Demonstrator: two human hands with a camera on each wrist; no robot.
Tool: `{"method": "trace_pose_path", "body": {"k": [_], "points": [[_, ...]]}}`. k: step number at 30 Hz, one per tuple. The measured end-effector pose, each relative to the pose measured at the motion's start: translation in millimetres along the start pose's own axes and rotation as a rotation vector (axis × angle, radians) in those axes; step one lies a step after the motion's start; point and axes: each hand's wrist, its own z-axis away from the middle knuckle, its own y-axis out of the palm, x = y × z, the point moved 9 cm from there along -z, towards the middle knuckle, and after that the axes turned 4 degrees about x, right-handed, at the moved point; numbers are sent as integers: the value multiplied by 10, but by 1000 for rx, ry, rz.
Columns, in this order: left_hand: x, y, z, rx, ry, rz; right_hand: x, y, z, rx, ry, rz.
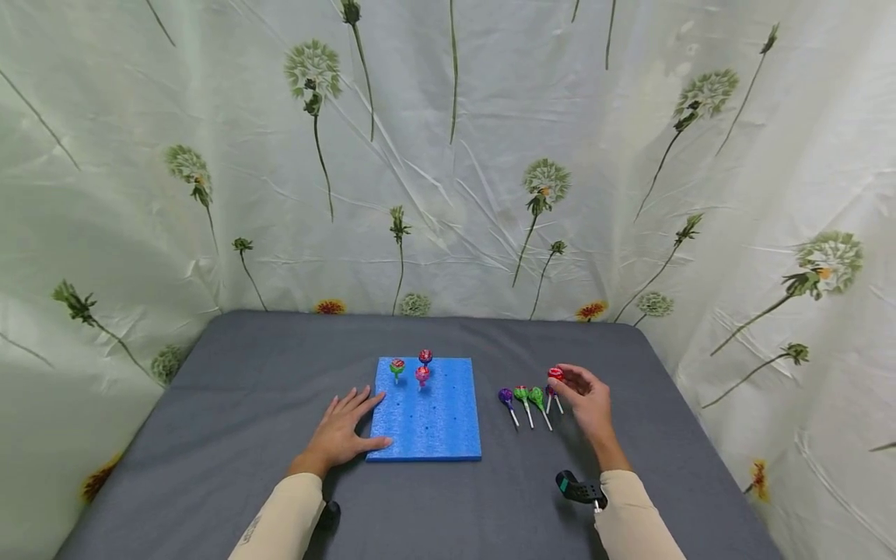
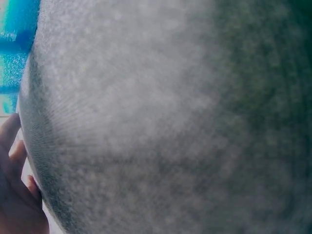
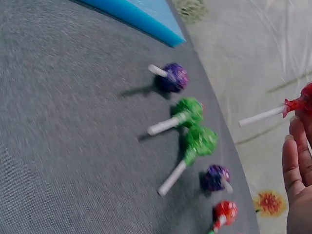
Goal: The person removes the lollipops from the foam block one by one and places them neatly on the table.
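My left hand (image 1: 340, 435) rests at the left edge of a blue foam board (image 1: 437, 435), its fingers spread and thumb on the near left part. Three lollipops stand upright in the board: a green one (image 1: 397, 365), a dark red one (image 1: 425, 357) and a pink one (image 1: 422, 374). To the right of the board, my right hand (image 1: 589, 400) pinches a red-wrapped lollipop (image 3: 297, 104) by its head, raised above the table with its white stick sticking out. Beneath and left of that hand lie a purple lollipop (image 3: 174, 78), two green lollipops (image 3: 201, 140) and another purple lollipop (image 3: 217, 177).
Another red lollipop (image 3: 226, 211) shows low in the right wrist view. Small holes dot the board. Grey cloth (image 1: 280, 365) covers the table, and a white flower-printed curtain (image 1: 462, 179) hangs behind it. A black wrist strap (image 1: 581, 490) is by the right sleeve.
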Motion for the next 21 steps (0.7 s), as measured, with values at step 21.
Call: {"method": "trace_pose_path", "body": {"k": [21], "points": [[6,7,-2,-9,9,2,-342,-674,58,-119,95,-88]]}}
